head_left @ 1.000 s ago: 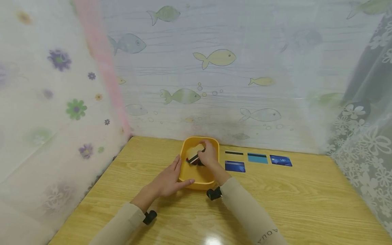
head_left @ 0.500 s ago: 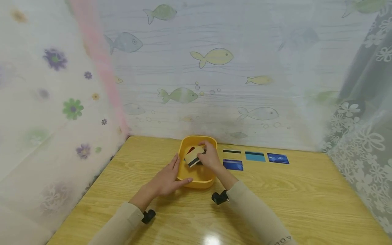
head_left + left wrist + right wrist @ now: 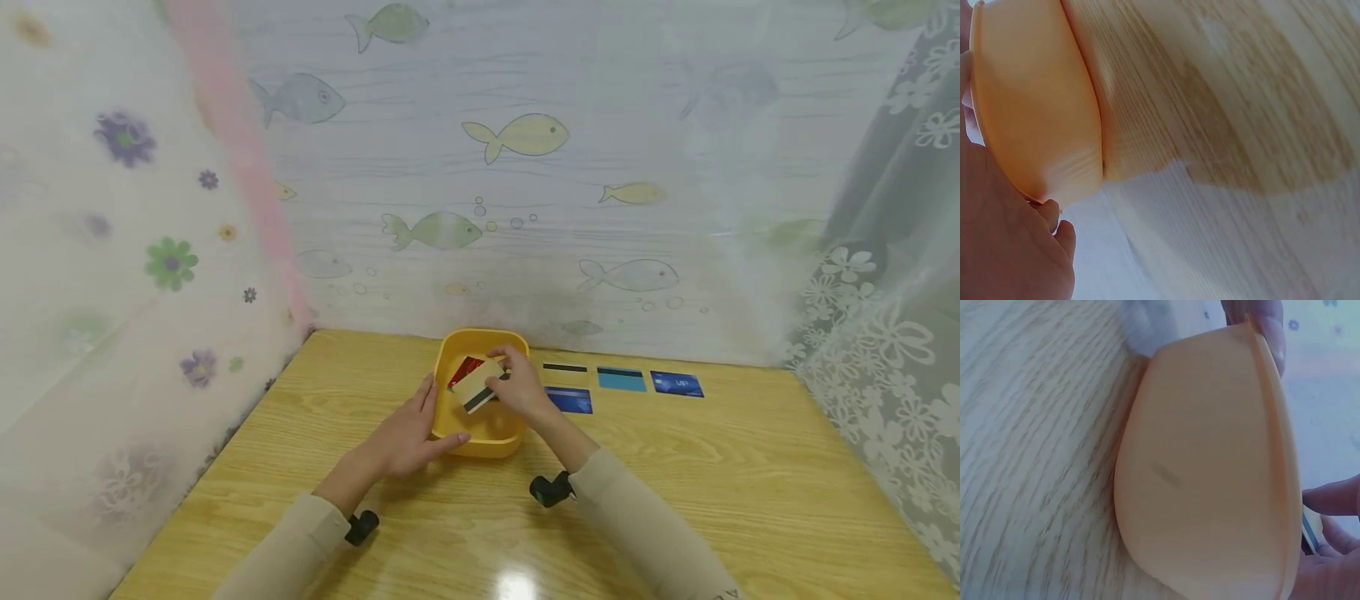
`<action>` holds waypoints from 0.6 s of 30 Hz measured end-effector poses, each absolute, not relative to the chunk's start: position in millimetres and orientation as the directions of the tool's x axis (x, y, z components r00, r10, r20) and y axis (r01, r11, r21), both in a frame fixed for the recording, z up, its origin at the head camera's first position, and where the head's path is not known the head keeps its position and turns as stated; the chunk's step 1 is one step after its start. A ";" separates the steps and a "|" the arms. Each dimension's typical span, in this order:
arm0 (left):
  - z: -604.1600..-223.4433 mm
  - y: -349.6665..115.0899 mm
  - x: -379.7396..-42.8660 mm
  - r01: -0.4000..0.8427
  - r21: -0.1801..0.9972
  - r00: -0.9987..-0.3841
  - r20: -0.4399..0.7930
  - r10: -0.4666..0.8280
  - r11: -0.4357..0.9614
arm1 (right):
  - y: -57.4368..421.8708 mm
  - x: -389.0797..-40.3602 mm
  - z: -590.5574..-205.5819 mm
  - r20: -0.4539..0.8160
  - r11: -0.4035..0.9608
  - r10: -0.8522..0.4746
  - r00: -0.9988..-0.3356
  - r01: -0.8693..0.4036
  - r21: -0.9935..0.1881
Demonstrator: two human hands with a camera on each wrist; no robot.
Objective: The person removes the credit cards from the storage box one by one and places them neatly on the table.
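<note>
A yellow plastic box [image 3: 483,448] stands on the wooden table near its back edge. My left hand [image 3: 405,433] holds its near left corner, thumb over the front rim and fingers along the left side. Inside the box, my right hand [image 3: 519,387] pinches a cream card [image 3: 472,387] with a dark stripe between thumb and fingers. A red card [image 3: 466,369] shows behind the cream one. The right wrist view catches the thumb and fingers past the rim, with only a sliver of the held card; the box wall [image 3: 1204,462] hides the rest.
Right of the box lie a wood-coloured card with a black stripe [image 3: 565,367], a light blue card [image 3: 621,378], a dark blue VIP card [image 3: 677,383] and another blue card [image 3: 572,400]. A fish-printed curtain [image 3: 525,208] hangs behind the table [image 3: 720,483].
My right hand has drawn the cream card slightly towards the near side of the box, uncovering more of the red card. My left hand keeps its place on the box.
</note>
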State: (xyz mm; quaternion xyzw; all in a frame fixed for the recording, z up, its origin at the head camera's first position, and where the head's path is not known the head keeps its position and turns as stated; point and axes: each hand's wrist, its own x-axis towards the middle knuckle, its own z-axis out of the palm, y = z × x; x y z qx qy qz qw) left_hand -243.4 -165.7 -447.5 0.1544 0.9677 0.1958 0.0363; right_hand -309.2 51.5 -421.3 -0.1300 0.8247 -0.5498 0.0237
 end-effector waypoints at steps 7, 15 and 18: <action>-448.5 -166.2 -243.5 0.291 0.387 -0.949 -0.001 0.316 0.875 | 58.3 -303.1 -419.3 0.115 0.329 -0.254 -0.960 -0.198 -0.924; -448.1 -166.2 -243.7 0.282 0.391 -0.951 -0.010 0.310 0.876 | 66.0 -299.4 -422.2 0.123 0.360 -0.253 -0.960 -0.211 -0.909; -449.6 -166.3 -244.1 0.285 0.393 -0.951 -0.003 0.311 0.874 | 68.8 -297.8 -423.8 0.112 0.362 -0.255 -0.960 -0.202 -0.910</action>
